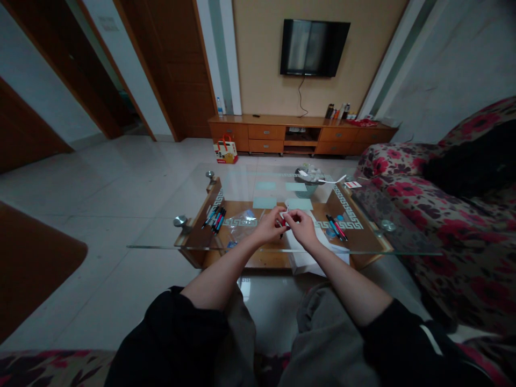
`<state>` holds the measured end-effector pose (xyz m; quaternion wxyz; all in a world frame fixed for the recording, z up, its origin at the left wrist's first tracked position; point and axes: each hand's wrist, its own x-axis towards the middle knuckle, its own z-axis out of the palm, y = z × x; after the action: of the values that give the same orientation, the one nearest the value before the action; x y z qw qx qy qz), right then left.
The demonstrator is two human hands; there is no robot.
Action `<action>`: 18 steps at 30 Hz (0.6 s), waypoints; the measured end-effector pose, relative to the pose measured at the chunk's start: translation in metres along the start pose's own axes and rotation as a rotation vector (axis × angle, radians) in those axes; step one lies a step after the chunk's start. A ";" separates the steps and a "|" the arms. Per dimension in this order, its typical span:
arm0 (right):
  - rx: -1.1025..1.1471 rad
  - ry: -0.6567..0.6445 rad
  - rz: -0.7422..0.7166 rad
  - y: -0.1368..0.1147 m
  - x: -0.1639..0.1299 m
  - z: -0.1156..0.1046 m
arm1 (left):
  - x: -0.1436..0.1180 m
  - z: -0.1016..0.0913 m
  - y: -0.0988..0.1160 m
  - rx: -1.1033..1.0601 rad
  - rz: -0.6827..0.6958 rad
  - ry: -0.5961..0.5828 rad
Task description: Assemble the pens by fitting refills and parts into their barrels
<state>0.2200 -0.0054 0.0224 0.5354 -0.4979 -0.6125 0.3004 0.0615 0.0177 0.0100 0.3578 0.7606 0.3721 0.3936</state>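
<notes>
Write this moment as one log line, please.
left hand: pinching small red pen | right hand: pinching same pen | under hands: clear glass coffee table | left of hands: loose pens pile

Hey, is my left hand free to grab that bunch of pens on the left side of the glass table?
Probably not straight away. The left hand is pinching a small red pen together with the right hand. The bunch of pens lies close by on the glass table, with nothing between.

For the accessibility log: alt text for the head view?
Both hands, left hand and right hand, meet on a small red pen over a glass coffee table. More pens lie left on it, others right; a TV hangs beyond.
</notes>
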 end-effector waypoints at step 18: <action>-0.068 0.083 0.021 0.014 0.002 -0.002 | 0.006 -0.002 -0.009 -0.082 -0.090 0.151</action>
<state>0.2265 0.0003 0.0108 0.5398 -0.5343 -0.5944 0.2643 0.0596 0.0276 0.0050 0.3769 0.6961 0.4156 0.4480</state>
